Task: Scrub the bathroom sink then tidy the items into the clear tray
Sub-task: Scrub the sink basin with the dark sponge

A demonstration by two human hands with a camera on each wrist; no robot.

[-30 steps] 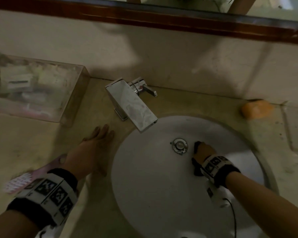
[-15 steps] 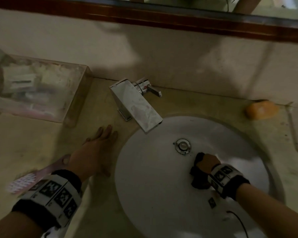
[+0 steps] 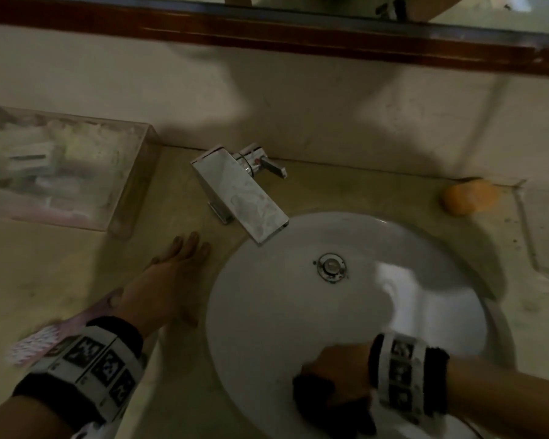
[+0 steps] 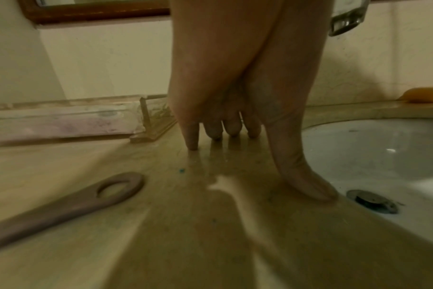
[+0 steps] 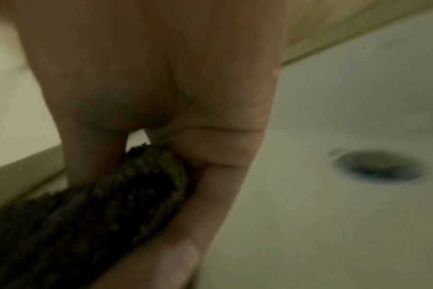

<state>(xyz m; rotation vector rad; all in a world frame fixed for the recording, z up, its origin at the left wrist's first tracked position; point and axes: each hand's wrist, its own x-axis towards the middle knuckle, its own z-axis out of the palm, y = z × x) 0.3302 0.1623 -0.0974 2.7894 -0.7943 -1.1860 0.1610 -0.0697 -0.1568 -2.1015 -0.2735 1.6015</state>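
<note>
The round white sink (image 3: pixel 267 312) fills the lower right of the head view, its drain (image 3: pixel 331 267) in the middle. My right hand (image 3: pixel 336 372) grips a dark scrub pad (image 3: pixel 314 394) against the near side of the bowl; in the right wrist view the scrub pad (image 5: pixel 99 205) is pinched between thumb and fingers, with the drain (image 5: pixel 378 168) off to the right. My left hand (image 3: pixel 171 274) rests flat on the beige counter left of the sink, fingers straight (image 4: pixel 233 129). The clear tray (image 3: pixel 118 213) holding several items sits at the back left.
A chrome faucet (image 3: pixel 241 198) reaches over the sink's back left rim. An orange soap bar (image 3: pixel 471 196) lies at the back right by the wall. A pink brush (image 3: pixel 45 340) lies near my left wrist, its handle (image 4: pixel 62 205) on the counter. A wood-framed mirror runs above.
My right hand has dragged the scrub pad from beside the drain down and toward me to the near side of the bowl. The left hand has stayed planted on the counter.
</note>
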